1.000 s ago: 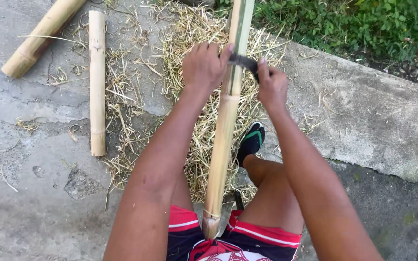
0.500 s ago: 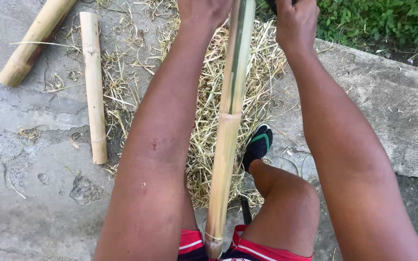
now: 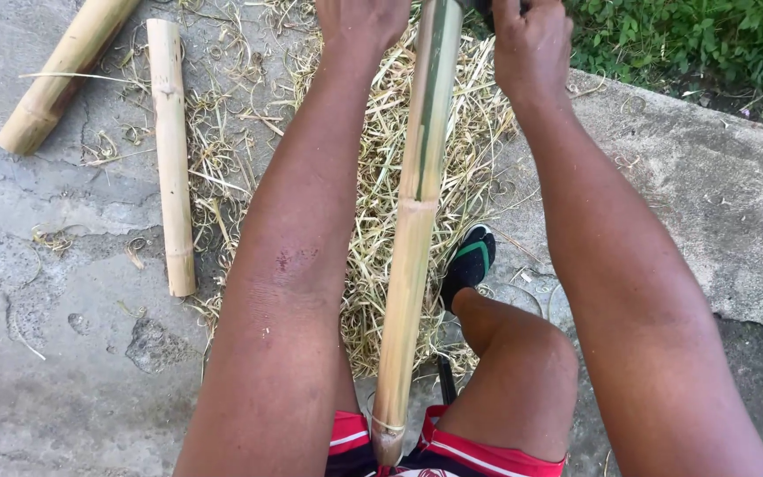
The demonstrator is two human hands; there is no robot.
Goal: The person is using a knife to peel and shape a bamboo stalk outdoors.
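Note:
A long bamboo pole [image 3: 417, 221], yellow with a green streak, runs from my lap up to the top edge between my arms. My right hand [image 3: 532, 44] is closed around the dark handle of a tool [image 3: 480, 7] just right of the pole; the tool's blade is out of view. My left hand [image 3: 359, 19] sits against the pole's left side at the top edge, with its fingers cut off by the frame. My right foot in a black and green shoe [image 3: 470, 261] rests on dry shavings beside the pole.
Two cut bamboo pieces lie at the left on the concrete: a thin one [image 3: 171, 150] and a thicker one [image 3: 64, 75]. A heap of straw-like shavings [image 3: 373, 230] lies under the pole. Green plants [image 3: 699, 35] grow beyond the concrete edge at the upper right.
Both hands have slid farther along the pole away from my body, from the middle of the view to its top edge. The tool's blade has gone out of sight.

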